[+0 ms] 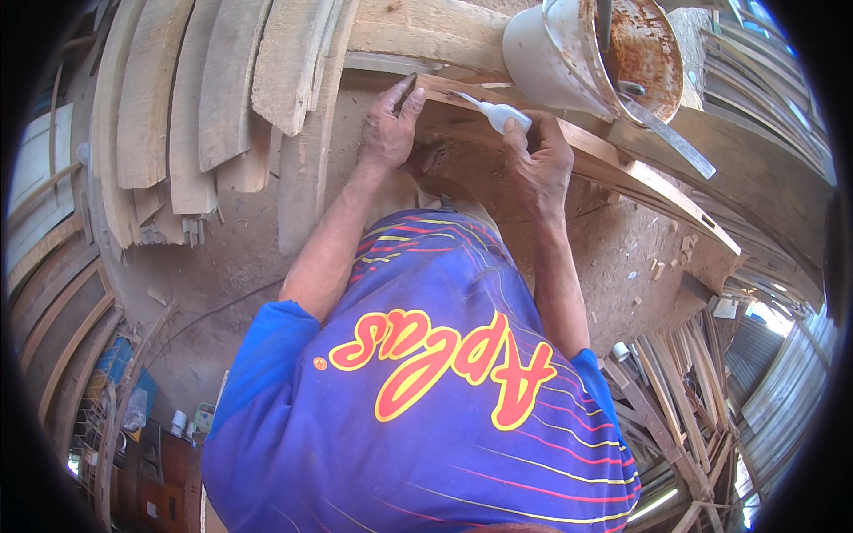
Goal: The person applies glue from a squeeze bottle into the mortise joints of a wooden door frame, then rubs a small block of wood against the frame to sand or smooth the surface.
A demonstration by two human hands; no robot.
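Observation:
My right hand [539, 160] is closed round a small white squeeze bottle [506, 118] with a thin nozzle. The nozzle points left, its tip at a dark spot on a long wooden piece [577, 140]. This piece slants from upper middle down to the right, with a slot near its far right end. At its left end is my left hand [388, 129], thumb and fingers drawn together and touching or almost touching the wood. What lies between those fingers, if anything, is too dark to make out.
Several thick boards [182, 98] lie side by side at upper left. A white bucket [548, 62], stained brown inside, stands beyond my right hand with a flat metal strip [671, 142] across its rim. Timber scraps [675, 391] lean at lower right. Wood chips dot the dirt floor [613, 266].

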